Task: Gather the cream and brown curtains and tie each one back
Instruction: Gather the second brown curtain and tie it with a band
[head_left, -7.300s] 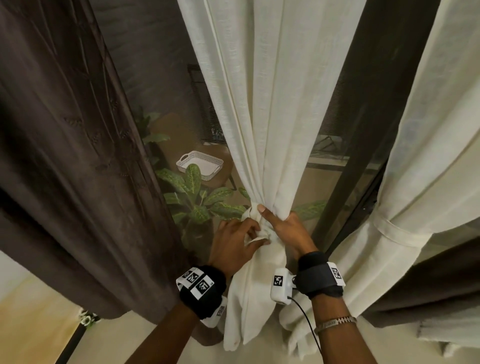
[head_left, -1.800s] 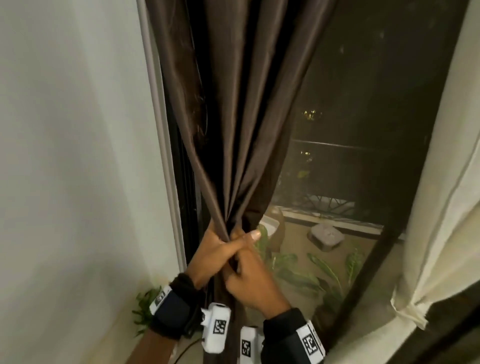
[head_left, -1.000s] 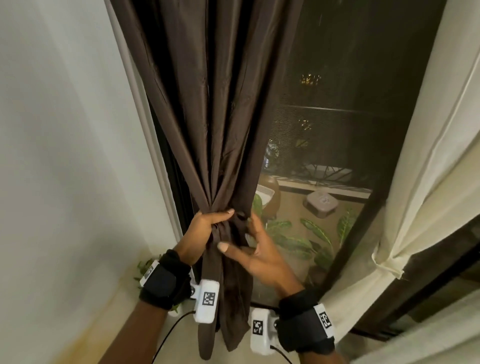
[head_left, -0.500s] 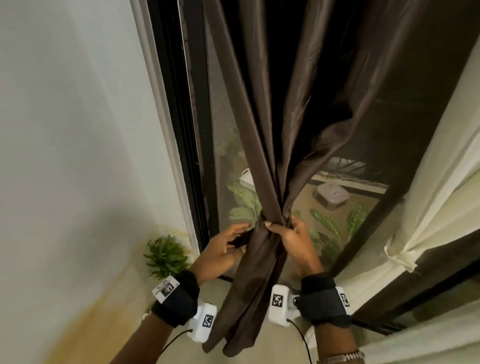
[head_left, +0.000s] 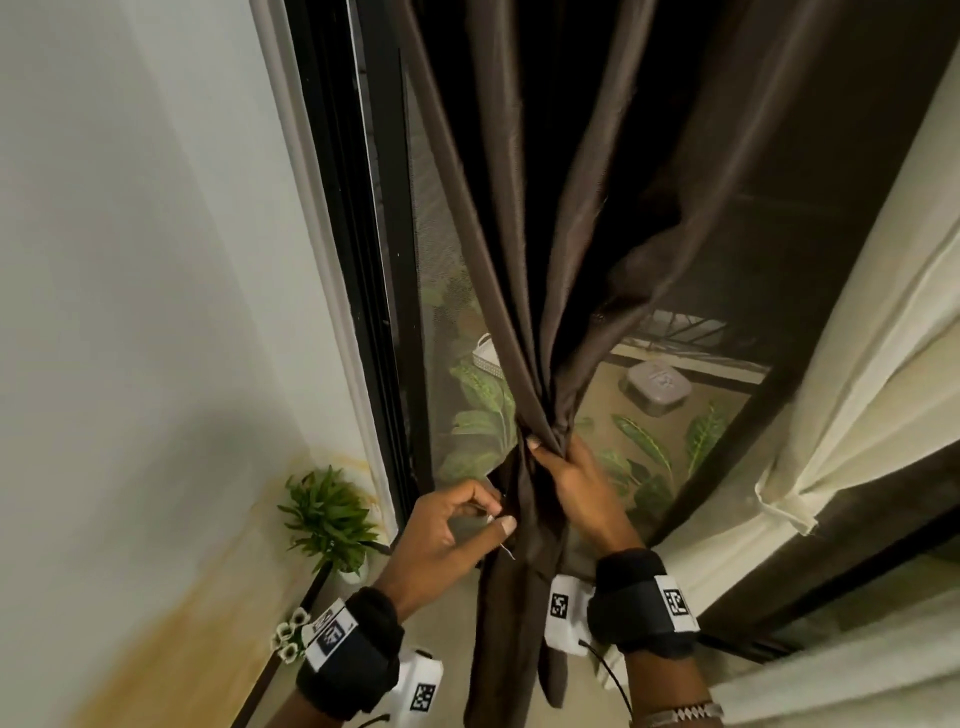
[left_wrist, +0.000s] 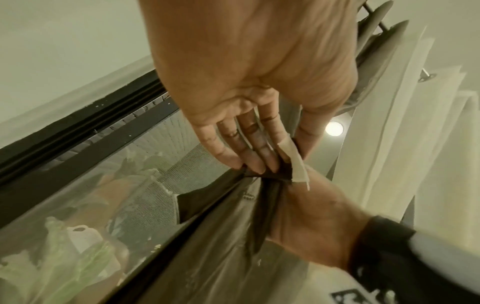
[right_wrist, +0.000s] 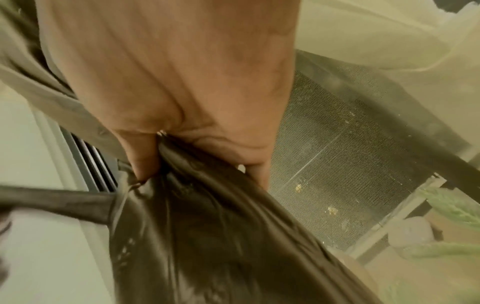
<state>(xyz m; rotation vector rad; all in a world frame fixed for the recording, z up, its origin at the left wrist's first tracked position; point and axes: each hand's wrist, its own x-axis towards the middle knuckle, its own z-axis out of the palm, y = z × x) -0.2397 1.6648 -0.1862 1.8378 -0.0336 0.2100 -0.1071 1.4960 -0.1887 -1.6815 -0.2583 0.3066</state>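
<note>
Brown curtain (head_left: 524, 291) is bunched in the right hand (head_left: 574, 491); beside it the left hand (head_left: 441, 535) pinches its tie strip (left_wrist: 262, 174), knot pending; the cream curtain (head_left: 852, 395) looks tied.

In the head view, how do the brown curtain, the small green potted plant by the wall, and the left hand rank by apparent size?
1. brown curtain, by far largest.
2-3. left hand and potted plant look alike; the hand is nearer the camera, so no ranking.
</note>
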